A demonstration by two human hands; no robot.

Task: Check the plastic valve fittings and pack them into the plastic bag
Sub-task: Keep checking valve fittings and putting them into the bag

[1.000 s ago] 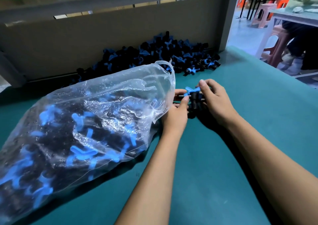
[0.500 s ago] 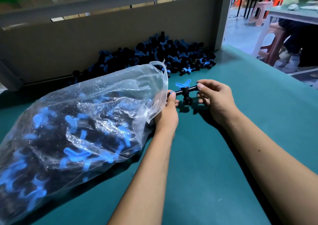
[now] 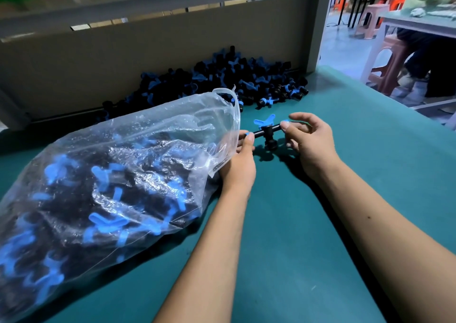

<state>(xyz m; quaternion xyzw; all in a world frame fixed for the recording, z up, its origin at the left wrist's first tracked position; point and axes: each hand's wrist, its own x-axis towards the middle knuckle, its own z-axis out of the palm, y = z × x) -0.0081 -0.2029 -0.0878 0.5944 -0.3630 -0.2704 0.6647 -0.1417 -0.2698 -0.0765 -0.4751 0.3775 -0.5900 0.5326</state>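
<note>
A black valve fitting (image 3: 267, 133) with a blue wing handle is held level between my two hands just above the green table. My left hand (image 3: 240, 161) pinches its left end beside the bag's mouth. My right hand (image 3: 309, 141) pinches its right end with thumb and forefinger. The clear plastic bag (image 3: 111, 174) lies on its side to the left, holding several black and blue fittings, its mouth facing the hands. A heap of loose valve fittings (image 3: 222, 80) lies against the back wall.
The green table (image 3: 296, 224) stretches toward me and to the right, its edge running along the right side. A cardboard-coloured back panel (image 3: 123, 58) closes the rear. Beyond the right edge stand pink stools (image 3: 392, 61) and a seated person.
The fitting has been turned from a bunched grip into a level hold by its two ends, blue handle up, and sits a little closer to the bag's mouth.
</note>
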